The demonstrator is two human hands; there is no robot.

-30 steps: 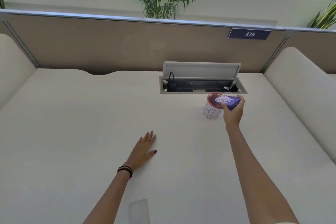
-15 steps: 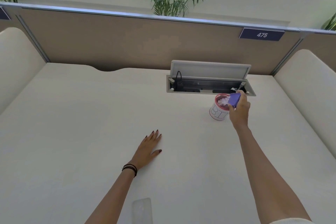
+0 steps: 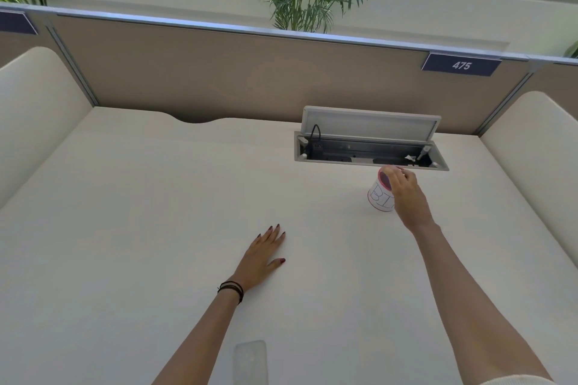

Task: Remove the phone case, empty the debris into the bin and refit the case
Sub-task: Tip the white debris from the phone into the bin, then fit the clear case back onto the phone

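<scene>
A small white bin [image 3: 377, 198] with a red rim and hand-written letters stands on the desk just in front of the cable box. My right hand [image 3: 408, 197] reaches over its mouth, palm down, closed on the purple phone case [image 3: 385, 181]. Only a dark sliver of the case shows under my fingers at the rim; no debris is visible. My left hand [image 3: 261, 259] lies flat on the desk, holding nothing. The pale phone [image 3: 251, 361] lies without its case at the near edge, beside my left forearm.
An open cable box [image 3: 369, 151] with its lid [image 3: 369, 123] raised is set into the desk right behind the bin. A tan partition [image 3: 219, 72] closes the back, and padded cream side panels [image 3: 37, 109] flank the white desk [image 3: 140, 197].
My right hand has turned the case from open side up to face down over the bin's mouth, and the white debris seen in it is gone from view. The left hand stayed put.
</scene>
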